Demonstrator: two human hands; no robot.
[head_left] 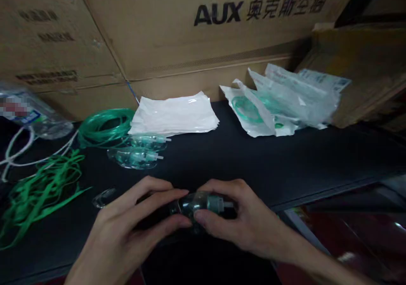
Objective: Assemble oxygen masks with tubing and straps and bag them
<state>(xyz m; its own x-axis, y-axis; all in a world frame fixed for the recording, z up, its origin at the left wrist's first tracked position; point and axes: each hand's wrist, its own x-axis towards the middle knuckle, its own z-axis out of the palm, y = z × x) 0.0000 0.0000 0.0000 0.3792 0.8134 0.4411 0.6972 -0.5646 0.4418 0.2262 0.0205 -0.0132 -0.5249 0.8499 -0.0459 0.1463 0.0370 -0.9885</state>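
Low over the near edge of the black surface, both my hands hold a clear green nebulizer mask. My left hand pinches its left end between thumb and fingers. Around the right part, beside the pale cap and narrow nozzle, my right hand is closed, its thumb pressing the near side. My fingers and the dim light hide some of the mask. A curved clear plastic piece lies just beyond my left hand. Farther back rest two similar nebulizer masks, one behind the other.
Coiled green tubing and tangled green elastic straps lie left, near a plastic bottle and white cord. White paper sheets and clear packets stand before a large cardboard box.
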